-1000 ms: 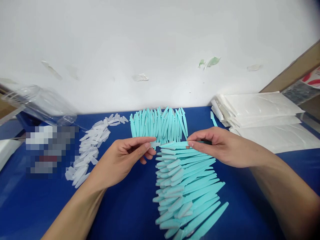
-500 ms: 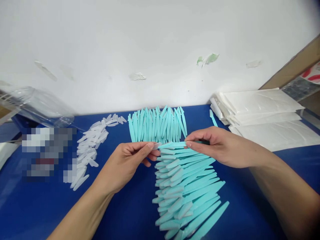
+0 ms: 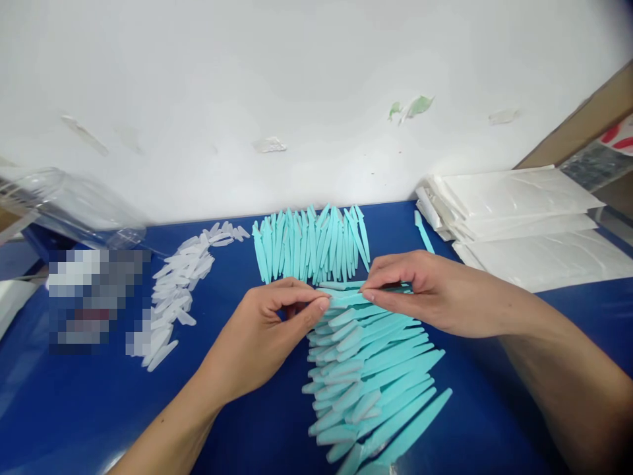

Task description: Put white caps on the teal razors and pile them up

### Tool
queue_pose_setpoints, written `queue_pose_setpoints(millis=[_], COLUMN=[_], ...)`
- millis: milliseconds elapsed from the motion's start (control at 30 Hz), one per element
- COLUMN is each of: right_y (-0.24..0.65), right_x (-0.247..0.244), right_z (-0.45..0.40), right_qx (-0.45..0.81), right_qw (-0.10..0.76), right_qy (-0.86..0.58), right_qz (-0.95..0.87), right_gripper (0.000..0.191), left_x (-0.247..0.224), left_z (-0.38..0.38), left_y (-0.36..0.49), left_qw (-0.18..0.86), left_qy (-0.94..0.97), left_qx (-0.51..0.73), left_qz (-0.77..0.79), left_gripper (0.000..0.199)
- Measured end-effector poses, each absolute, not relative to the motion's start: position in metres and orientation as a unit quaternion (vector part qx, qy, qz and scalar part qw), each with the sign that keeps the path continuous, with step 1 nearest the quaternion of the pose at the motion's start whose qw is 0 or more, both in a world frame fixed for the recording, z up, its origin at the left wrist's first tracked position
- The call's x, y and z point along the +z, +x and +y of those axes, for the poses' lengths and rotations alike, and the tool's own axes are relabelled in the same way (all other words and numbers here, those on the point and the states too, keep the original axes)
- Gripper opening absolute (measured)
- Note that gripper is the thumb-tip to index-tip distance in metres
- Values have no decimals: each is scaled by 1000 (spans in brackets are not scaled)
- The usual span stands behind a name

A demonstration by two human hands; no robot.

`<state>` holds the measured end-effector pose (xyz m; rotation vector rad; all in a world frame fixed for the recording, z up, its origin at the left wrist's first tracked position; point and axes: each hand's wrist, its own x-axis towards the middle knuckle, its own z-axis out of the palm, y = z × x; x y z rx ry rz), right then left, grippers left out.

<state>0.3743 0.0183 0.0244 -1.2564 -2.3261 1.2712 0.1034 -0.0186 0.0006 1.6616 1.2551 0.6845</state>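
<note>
A turquoise eyebrow razor lies level between my two hands, just above a stack of the same razors. My left hand pinches its left end, where a clear cap was visible earlier; the fingertips now mostly hide that end. Thumb and forefinger of my right hand are closed on its handle. Below them, capped razors overlap in a long column with their capped ends to the left. Behind stands a row of turquoise razors, laid side by side. Loose clear blade caps are strewn to the left.
White padded envelopes are piled at the right, with a single razor beside them. A clear plastic container lies at the back left, near a blurred-out patch. A white wall borders the blue table.
Both hands have drawn closer together and slightly down, my left one moving right over the razor's capped end. The clear cap between them is now covered by fingers.
</note>
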Motion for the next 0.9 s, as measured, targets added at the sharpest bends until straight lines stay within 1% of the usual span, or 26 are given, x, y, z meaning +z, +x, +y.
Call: queue_pose_setpoints(millis=[167, 333, 433, 500, 533, 600, 667, 767, 900], right_y=[377, 382, 384, 382, 381, 376, 370, 363, 359], right_x=[18, 16, 17, 15, 12, 6, -1, -10, -13], right_z=[21, 21, 24, 31, 37, 51, 66, 81, 88], right_qx=[396, 411, 404, 358, 321, 239, 203, 216, 234], right_qw=[100, 55, 56, 88, 107, 140, 135, 125, 110], right_qy=[-443, -444, -468, -530, -572, -649, -683, -676, -667], right_qz=[-798, -794, -784, -764, -747, -708, -689, -693, -699], right_gripper=[25, 24, 35, 43, 44, 38, 33, 29, 15], left_x=[0, -4, -2, 0, 2, 5, 9, 14, 22], left_z=[-22, -24, -23, -20, -18, -15, -11, -7, -4], left_y=[112, 116, 113, 109, 106, 99, 89, 72, 52], left_qw=[396, 381, 377, 362, 350, 325, 304, 278, 250], left_qy=[715, 736, 733, 728, 726, 720, 712, 694, 657], left_qx=[264, 241, 248, 268, 279, 299, 315, 331, 359], left_qz=[512, 504, 509, 516, 522, 535, 550, 576, 614], left_gripper=[19, 20, 19, 20, 21, 23, 25, 29, 31])
